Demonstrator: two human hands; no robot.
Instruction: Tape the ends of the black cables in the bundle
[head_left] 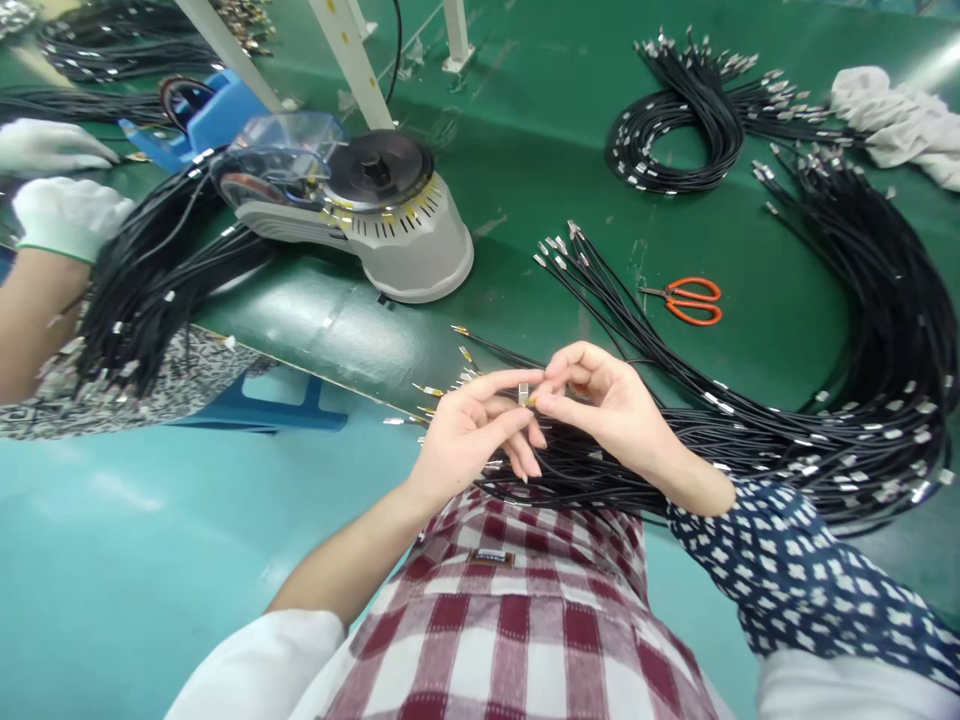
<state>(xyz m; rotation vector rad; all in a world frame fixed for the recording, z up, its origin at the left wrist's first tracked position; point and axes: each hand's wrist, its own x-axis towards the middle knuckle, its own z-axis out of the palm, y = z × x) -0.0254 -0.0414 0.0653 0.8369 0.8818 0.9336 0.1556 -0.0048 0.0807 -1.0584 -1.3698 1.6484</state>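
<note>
Between the thumb and index finger of my left hand (472,425) is a small silvery metal piece (523,393), perhaps a connector shell. My right hand (604,400) is closed in a pinch right beside it, at a tiny yellowish tip (532,400), which looks like a cable end. The fingertips of both hands nearly meet. Below them, along the table's front edge, lies a thick bundle of black cables (720,430) with white labels. Several of these cables end in yellowish metal terminals (429,390) to the left of my hands.
Orange-handled scissors (690,300) lie on the green table (510,290). A grey label dispenser (420,240) stands left of centre. Coiled cables (675,140) and a white cloth (900,120) are at the back right. At the left, a co-worker's gloved hands (71,210) are beside more cables.
</note>
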